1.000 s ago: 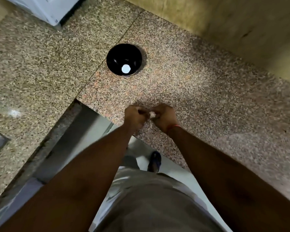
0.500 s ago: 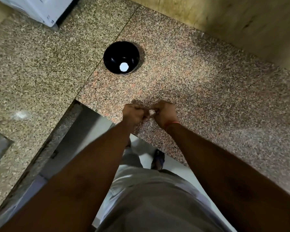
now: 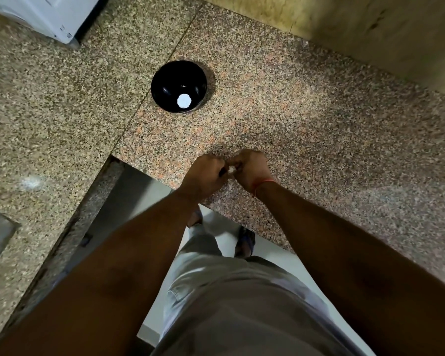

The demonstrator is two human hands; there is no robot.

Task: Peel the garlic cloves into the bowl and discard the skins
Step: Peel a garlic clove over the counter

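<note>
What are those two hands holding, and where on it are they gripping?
A small white garlic clove, pinched between the fingertips of the left hand and right hand, one on each side. Which part each grips is hidden by the fingers.

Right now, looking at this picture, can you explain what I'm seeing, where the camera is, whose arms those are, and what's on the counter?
There is no machine here. The camera is worn on a person's head and looks forward and down, so the two arms reaching in from the bottom are that person's own.

The left hand and right hand meet over the near edge of a speckled granite counter. Between their curled fingers is a small white piece, most likely a garlic clove being peeled; it is too small to say more.

Farther back on the counter stands a black bowl. The white spot inside it may be a light's reflection or a clove; I cannot tell which.

At the top left is the corner of a white appliance. Below the arms you see the person's clothing and the floor.
</note>
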